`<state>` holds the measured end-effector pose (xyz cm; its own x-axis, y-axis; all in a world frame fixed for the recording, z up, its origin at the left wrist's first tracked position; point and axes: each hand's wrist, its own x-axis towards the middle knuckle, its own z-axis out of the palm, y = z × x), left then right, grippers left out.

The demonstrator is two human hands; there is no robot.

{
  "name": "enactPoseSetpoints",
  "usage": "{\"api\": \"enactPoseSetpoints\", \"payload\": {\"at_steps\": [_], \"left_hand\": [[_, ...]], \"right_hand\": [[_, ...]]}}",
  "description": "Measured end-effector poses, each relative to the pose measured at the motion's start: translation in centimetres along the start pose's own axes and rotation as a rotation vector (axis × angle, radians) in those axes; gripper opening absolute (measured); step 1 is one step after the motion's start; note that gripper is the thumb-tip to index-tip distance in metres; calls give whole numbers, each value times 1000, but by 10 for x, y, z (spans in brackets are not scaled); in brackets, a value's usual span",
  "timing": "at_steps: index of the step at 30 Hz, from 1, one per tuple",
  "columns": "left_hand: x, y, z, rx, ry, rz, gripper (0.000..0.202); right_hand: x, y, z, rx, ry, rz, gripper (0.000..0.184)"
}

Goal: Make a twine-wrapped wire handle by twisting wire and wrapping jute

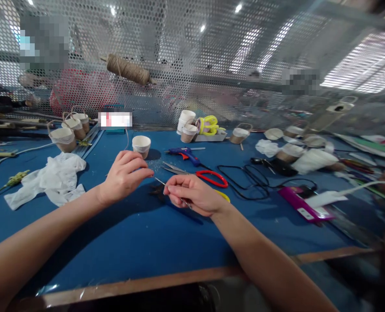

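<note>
Since the thin rod-like tool, perhaps one arm of a pair of tweezers, slants from the far left toward the near right, its slim end points at the left fingertips. It lies between the two hands, above the table. The right hand is the nearer one, pinching it between thumb and bent fingers, with a short length showing below the grip. The left hand is just beyond the slim end, up and to the left; its fingers are bent toward the thumb, but whether they touch the tip or pinch something tiny I cannot tell. Below the tool is a dark tuft, too unclear to name. Just beyond the right hand, red-handled scissors lie with blades apart, and past them a blue glue gun. A white-rimmed cup stands beyond the left hand; crumpled white cloth lies farther left, and a purple power strip well to the right.
</note>
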<state>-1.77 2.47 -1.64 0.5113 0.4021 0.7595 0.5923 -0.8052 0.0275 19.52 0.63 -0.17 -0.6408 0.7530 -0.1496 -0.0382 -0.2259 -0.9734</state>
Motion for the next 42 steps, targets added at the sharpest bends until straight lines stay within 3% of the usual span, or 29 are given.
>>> {"api": "enactPoseSetpoints", "payload": {"at_steps": [7,10,12,13,15,17,21,25,30,34,37,42], "left_hand": [[-1,-1,1,130,52,-44,14],[-1,2,0,128,89,-106,23],[-1,10,3,65,-12,-116,22],[-2,15,7,7,-122,-97,21],[-2,26,18,-133,-391,-38,26],[-3,37,30,-149,-528,-27,36],[3,47,47,-83,-681,-84,21],[14,43,43,-36,-754,-34,14],[35,27,23,59,-718,-24,15],[69,-6,17,119,-644,-95,7],[100,-40,31,39,-472,-285,4],[139,-88,79,-111,-342,-366,14]], "right_hand": [[3,1,1,-17,55,-18,17],[7,1,-5,-44,253,-113,17],[11,0,-10,-19,437,-230,18],[13,-1,-12,5,507,-279,18],[15,-3,-16,52,583,-346,19],[15,-5,-19,69,612,-379,19],[13,-9,-25,52,651,-407,19],[9,-15,-31,71,666,-416,19],[2,-23,-33,112,713,-454,19],[-2,-27,-35,77,773,-499,16],[-2,-25,-36,49,791,-507,16],[2,-17,-40,-3,808,-488,17]]}}
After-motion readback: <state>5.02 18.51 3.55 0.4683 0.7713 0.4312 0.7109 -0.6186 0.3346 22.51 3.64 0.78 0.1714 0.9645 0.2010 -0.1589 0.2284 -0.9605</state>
